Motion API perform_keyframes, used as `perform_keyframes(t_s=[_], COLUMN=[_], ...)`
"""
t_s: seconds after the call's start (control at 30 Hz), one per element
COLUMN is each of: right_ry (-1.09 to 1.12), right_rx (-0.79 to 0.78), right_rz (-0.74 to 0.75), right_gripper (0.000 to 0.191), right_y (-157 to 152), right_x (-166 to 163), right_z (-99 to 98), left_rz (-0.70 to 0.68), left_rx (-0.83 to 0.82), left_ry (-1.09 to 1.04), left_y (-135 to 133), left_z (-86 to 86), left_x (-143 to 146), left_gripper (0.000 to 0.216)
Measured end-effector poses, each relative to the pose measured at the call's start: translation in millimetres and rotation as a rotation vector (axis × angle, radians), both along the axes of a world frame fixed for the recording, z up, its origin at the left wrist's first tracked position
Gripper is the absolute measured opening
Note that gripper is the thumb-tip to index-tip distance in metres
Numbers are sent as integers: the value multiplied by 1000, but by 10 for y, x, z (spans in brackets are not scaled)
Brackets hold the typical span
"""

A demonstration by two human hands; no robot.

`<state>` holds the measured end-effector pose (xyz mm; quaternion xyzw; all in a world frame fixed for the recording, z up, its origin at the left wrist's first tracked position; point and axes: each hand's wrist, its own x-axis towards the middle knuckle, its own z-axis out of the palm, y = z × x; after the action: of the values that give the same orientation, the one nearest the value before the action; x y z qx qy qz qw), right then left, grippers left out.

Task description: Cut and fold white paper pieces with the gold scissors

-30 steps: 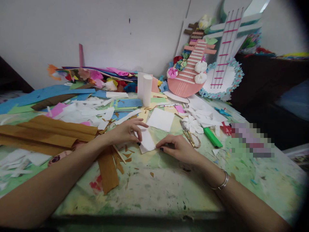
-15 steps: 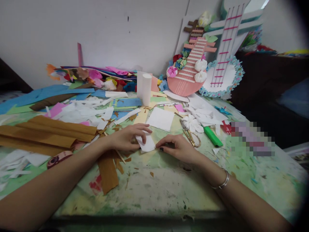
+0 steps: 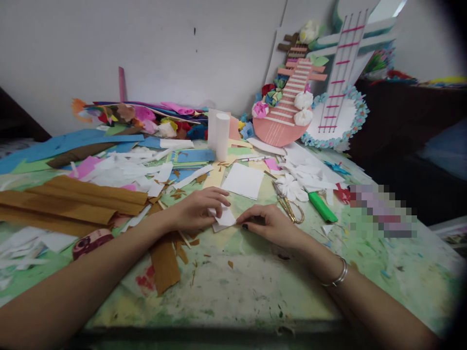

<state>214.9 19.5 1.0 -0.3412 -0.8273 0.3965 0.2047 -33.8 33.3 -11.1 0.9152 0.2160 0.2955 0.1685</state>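
Observation:
A small white paper piece (image 3: 224,218) lies on the paint-stained table (image 3: 237,287), partly folded over. My left hand (image 3: 199,208) rests on its left side, fingers curled over the folded edge and pinching it. My right hand (image 3: 268,224) lies to its right with fingers bent, one fingertip pressing the paper's right corner down. Both hands touch the same piece.
Gold-handled scissors (image 3: 290,206) and a green-handled cutter (image 3: 321,206) lie right of my right hand. A white square sheet (image 3: 243,180), a white paper tube (image 3: 222,136), brown crepe paper (image 3: 69,201) and coloured scraps crowd the left and back. Paper guitar models (image 3: 292,107) lean on the wall.
My left hand has folded the white piece over toward my right hand, so it looks shorter. My right hand has held its place.

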Motion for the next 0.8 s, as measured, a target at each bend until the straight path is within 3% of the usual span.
perform_keyframes(t_s=[0.47,0.63,0.73,0.8], right_ry=[1,-45,-118,-167], right_rx=[26,214,389,453], right_rz=[11,-190,-334,-380], right_gripper=[25,21,20,21], right_y=[-5,63,155,223], right_x=[12,57,113,152], right_z=[-25,-42,-64,-87], left_rz=[-57,-17,95,318], left_rx=[-138,-168,-174,-128], left_ry=[136,117,56,26], left_y=[39,-41,-43,1], left_z=[6,67,82,56], left_x=[-54,-33,-26,-34], left_gripper=[22,13,17,24])
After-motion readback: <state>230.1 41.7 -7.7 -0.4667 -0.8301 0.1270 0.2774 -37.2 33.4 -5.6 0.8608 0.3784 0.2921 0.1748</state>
